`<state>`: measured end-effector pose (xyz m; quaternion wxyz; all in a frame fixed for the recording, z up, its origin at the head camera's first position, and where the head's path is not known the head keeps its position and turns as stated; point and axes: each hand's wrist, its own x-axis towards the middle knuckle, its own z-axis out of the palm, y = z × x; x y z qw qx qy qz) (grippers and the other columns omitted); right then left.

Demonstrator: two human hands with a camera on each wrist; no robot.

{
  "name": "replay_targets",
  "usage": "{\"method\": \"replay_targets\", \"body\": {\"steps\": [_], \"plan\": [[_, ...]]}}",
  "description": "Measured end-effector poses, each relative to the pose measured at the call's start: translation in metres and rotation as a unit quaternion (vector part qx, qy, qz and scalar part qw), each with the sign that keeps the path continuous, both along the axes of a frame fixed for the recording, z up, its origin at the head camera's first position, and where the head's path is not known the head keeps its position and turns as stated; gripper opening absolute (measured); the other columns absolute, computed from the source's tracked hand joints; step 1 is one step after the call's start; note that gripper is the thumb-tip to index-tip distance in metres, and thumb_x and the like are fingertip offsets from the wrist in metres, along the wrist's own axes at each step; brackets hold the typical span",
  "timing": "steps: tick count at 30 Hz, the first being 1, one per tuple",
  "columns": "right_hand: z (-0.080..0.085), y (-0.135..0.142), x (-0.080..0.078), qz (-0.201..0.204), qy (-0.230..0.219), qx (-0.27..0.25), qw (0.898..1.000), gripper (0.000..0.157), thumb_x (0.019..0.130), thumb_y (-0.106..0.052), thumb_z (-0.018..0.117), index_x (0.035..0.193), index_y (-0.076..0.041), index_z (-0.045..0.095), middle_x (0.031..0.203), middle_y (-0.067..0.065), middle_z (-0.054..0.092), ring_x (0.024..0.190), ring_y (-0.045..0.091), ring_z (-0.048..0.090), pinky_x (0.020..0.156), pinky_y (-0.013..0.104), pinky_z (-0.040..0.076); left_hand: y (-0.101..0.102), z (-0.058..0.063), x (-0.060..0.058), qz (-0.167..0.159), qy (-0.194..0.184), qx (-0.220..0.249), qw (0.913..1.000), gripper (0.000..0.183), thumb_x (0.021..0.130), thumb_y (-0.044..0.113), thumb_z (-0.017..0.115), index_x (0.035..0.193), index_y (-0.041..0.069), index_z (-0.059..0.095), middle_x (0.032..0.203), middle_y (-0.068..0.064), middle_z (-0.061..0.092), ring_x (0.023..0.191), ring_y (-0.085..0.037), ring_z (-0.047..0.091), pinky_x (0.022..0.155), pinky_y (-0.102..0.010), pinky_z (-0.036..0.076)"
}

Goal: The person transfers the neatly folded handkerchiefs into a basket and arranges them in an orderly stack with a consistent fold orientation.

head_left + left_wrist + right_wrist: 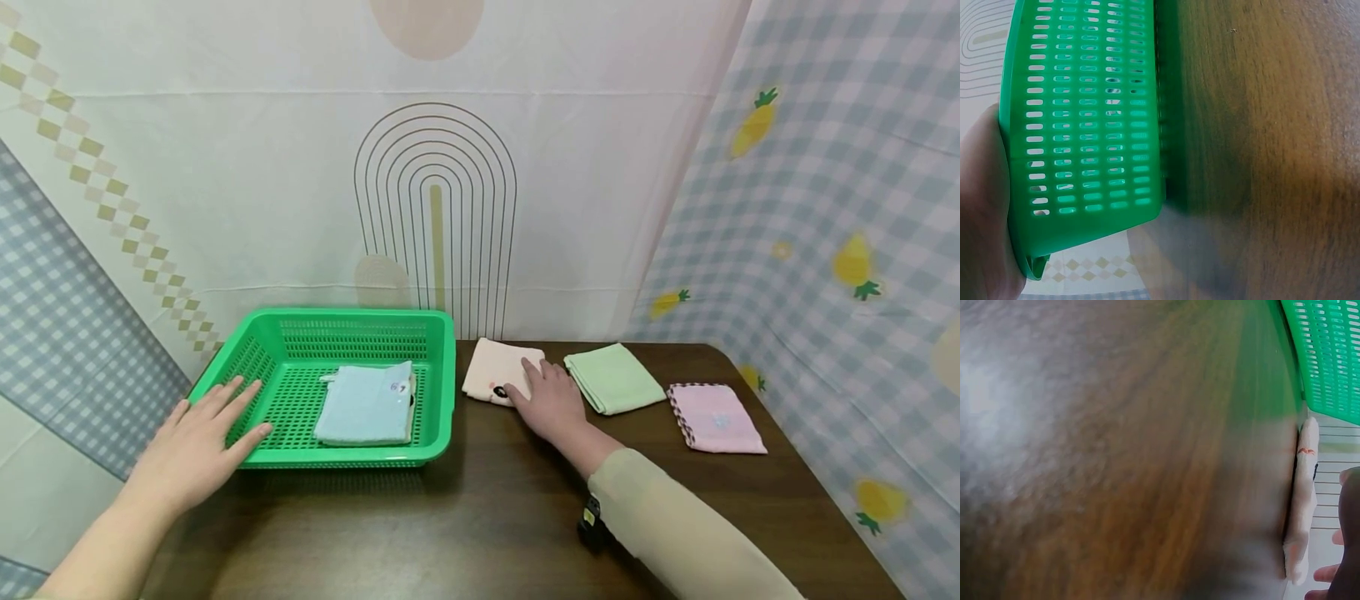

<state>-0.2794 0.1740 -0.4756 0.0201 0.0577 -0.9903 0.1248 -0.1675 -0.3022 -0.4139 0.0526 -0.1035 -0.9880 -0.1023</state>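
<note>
My left hand (189, 450), fingers spread, is at the front left corner of a green plastic basket (345, 455). In the left wrist view part of that hand (985, 206) shows beside the basket's rim. Inside the basket lies a folded light blue towel (363, 406), with a paler cloth edge showing beneath it. To the right of the basket, my right hand (553, 402) is over the right side of a folded cream towel (491, 367) with a dark printed detail. The right wrist view shows a gap between the fingers and the cream towel (1302, 506).
A folded light green towel (615, 379) lies just right of my right hand. Farther right is a folded pink towel (722, 419) with a checked edge. All rest on a dark wooden table (480, 525). Printed curtains (600, 192) hang behind and at both sides.
</note>
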Motion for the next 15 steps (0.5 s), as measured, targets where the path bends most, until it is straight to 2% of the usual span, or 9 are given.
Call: {"method": "replay_targets", "body": {"steps": [7,15], "plan": [[-0.0015,-0.0034,-0.006,-0.013,-0.021,0.004,1.0,0.072,0.1,-0.061,0.041,0.156,-0.017,0.034,0.155,0.023,0.033,0.143,0.041,0.03,0.116,0.056,0.026,-0.0014,-0.0005,-0.0007,0.0,-0.001,-0.003,1.0,0.076,0.1,0.06,0.041,0.161,0.019,0.019,0.16,-0.022,0.025,0.141,-0.052,0.024,0.114,-0.069,0.005],[-0.002,-0.0046,-0.0089,-0.031,-0.039,0.001,0.999,0.073,0.099,-0.061,0.041,0.156,-0.016,0.033,0.155,0.025,0.032,0.142,0.041,0.03,0.115,0.054,0.027,-0.0008,-0.001,-0.0011,-0.003,0.002,-0.001,1.0,0.076,0.101,0.059,0.042,0.161,0.019,0.019,0.159,-0.022,0.025,0.141,-0.051,0.024,0.114,-0.068,0.004]]}}
